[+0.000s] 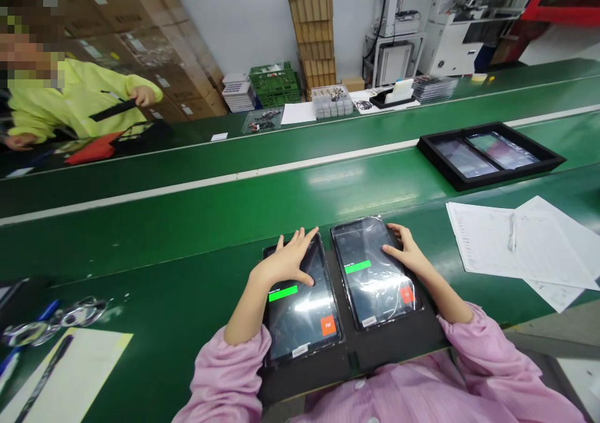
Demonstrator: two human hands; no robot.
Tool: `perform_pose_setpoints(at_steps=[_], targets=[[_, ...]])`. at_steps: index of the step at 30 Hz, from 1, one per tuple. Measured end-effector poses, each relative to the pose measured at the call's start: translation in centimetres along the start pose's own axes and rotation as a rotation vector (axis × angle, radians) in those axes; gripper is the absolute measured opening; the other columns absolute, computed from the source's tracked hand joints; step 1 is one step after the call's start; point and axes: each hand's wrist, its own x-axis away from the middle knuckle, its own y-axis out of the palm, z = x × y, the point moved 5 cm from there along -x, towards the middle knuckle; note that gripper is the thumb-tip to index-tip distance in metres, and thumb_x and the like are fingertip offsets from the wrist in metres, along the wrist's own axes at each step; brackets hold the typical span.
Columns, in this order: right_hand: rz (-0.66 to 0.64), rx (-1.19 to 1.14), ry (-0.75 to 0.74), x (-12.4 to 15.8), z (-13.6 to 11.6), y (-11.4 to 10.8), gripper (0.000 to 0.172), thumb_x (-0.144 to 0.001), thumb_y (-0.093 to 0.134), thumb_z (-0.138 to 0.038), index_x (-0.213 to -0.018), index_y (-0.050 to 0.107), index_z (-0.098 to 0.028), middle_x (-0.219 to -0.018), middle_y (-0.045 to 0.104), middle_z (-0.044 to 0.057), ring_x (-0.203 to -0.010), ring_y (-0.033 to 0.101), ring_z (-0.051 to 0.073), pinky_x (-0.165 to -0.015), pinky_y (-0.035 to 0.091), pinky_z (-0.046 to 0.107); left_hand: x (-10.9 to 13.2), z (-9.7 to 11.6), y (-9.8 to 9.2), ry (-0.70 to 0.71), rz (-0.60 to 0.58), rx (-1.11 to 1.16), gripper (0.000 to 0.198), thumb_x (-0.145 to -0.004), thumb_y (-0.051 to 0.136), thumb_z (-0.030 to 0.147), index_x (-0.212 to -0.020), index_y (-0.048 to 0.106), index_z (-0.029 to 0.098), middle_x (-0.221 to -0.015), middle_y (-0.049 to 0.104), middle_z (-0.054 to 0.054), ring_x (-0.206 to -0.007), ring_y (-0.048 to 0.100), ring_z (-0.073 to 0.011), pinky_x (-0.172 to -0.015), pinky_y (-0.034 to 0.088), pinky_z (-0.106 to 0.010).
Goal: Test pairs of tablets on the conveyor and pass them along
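Observation:
Two tablets in clear film lie side by side on dark pads in front of me, each showing a green bar and an orange button on a dark screen. Over the upper part of the left tablet is my left hand, fingers spread, holding nothing. My right hand is at the right edge of the right tablet, its thumb over the screen and its other fingers beyond the edge. The fingers are apart; whether they press on the tablet I cannot make out. Beneath the tablets shows a black pad.
A black foam tray with two tablets sits on the green conveyor at right. Printed sheets with a pen lie nearer. At left are safety glasses, a yellowish paper and pens. Across the line, a co-worker holds a dark flat object.

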Motion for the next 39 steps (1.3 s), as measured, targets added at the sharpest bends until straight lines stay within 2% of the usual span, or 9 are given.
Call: perform_pose_setpoints(at_steps=[5,11,15,17,19,21,23,35,39], targets=[[-0.041,0.019,-0.008,0.2,-0.6,-0.1,0.081,-0.071,0.075,-0.06,-0.136,0.045,-0.024,-0.129,0.044,0.012,-0.128,0.043,0.036,-0.115,0.035,0.053,0.3,0.5,-0.3,0.019,-0.017,-0.013,0.135,-0.073,0.088,0.04,-0.156,-0.016,0.022,-0.157,-0.007,-0.032,-0.149,-0.007,-0.0378,-0.116,0.002,-0.067],[-0.01,-0.049,0.03,0.3,-1.0,-0.4,0.082,-0.063,0.08,-0.051,-0.134,0.049,-0.023,-0.127,0.047,0.013,-0.123,0.048,0.035,-0.111,0.04,0.052,0.7,1.2,-0.7,-0.045,-0.027,-0.034,0.139,-0.068,0.093,0.029,-0.157,-0.014,0.021,-0.157,-0.006,-0.033,-0.149,-0.005,-0.0376,-0.117,0.003,-0.065],[0.062,-0.159,0.043,0.3,-0.8,-0.5,0.07,-0.064,0.08,-0.049,-0.125,0.055,-0.024,-0.125,0.054,0.012,-0.119,0.054,0.033,-0.106,0.046,0.05,0.7,1.1,-0.8,-0.001,-0.018,0.022,0.129,-0.075,0.088,0.028,-0.158,-0.011,0.025,-0.159,-0.002,-0.03,-0.15,-0.004,-0.0375,-0.117,0.003,-0.067],[0.118,-0.212,0.053,0.2,-0.5,-0.6,0.057,-0.068,0.076,-0.051,-0.115,0.059,-0.023,-0.119,0.059,0.011,-0.114,0.059,0.032,-0.104,0.049,0.049,0.5,1.1,-0.9,0.035,-0.002,0.04,0.112,-0.082,0.083,0.027,-0.158,0.001,0.031,-0.162,0.002,-0.025,-0.15,-0.001,-0.0379,-0.116,0.003,-0.069],[0.162,-0.217,0.051,0.1,-0.1,-0.7,0.047,-0.07,0.073,-0.054,-0.103,0.063,-0.022,-0.112,0.063,0.011,-0.11,0.061,0.032,-0.103,0.05,0.05,0.2,1.3,-0.9,0.07,0.012,0.032,0.087,-0.086,0.079,0.024,-0.154,0.025,0.033,-0.163,0.004,-0.021,-0.151,0.0,-0.0364,-0.117,0.004,-0.068],[0.189,-0.2,0.046,0.0,0.2,-0.8,0.043,-0.07,0.074,-0.055,-0.095,0.065,-0.022,-0.108,0.064,0.011,-0.108,0.063,0.032,-0.102,0.051,0.05,-0.2,1.6,-0.9,0.097,0.017,0.018,0.062,-0.088,0.076,0.021,-0.141,0.045,0.031,-0.164,0.008,-0.019,-0.151,0.002,-0.034,-0.119,0.005,-0.065],[0.208,-0.192,0.043,0.0,0.3,-0.8,0.043,-0.07,0.074,-0.057,-0.092,0.065,-0.021,-0.108,0.065,0.011,-0.106,0.063,0.032,-0.101,0.052,0.051,-0.6,1.7,-0.8,0.104,0.018,0.016,0.049,-0.088,0.077,0.02,-0.131,0.054,0.029,-0.164,0.011,-0.018,-0.152,0.004,-0.0337,-0.119,0.008,-0.065],[0.237,-0.102,0.028,0.4,-0.2,-0.7,0.043,-0.073,0.069,-0.061,-0.088,0.065,-0.021,-0.107,0.064,0.013,-0.103,0.062,0.034,-0.089,0.056,0.051,-1.0,2.2,-0.9,0.073,-0.004,-0.041,0.04,-0.085,0.081,0.023,-0.118,0.059,0.027,-0.162,0.02,-0.02,-0.15,0.014,-0.0393,-0.117,0.02,-0.064],[0.203,-0.091,0.042,0.1,0.3,-0.6,0.042,-0.072,0.065,-0.058,-0.095,0.064,-0.022,-0.106,0.063,0.011,-0.102,0.061,0.033,-0.089,0.054,0.051,-1.4,1.6,-0.7,0.131,0.064,-0.063,0.046,-0.082,0.083,0.027,-0.12,0.056,0.027,-0.158,0.031,-0.019,-0.148,0.023,-0.0381,-0.114,0.029,-0.059]])
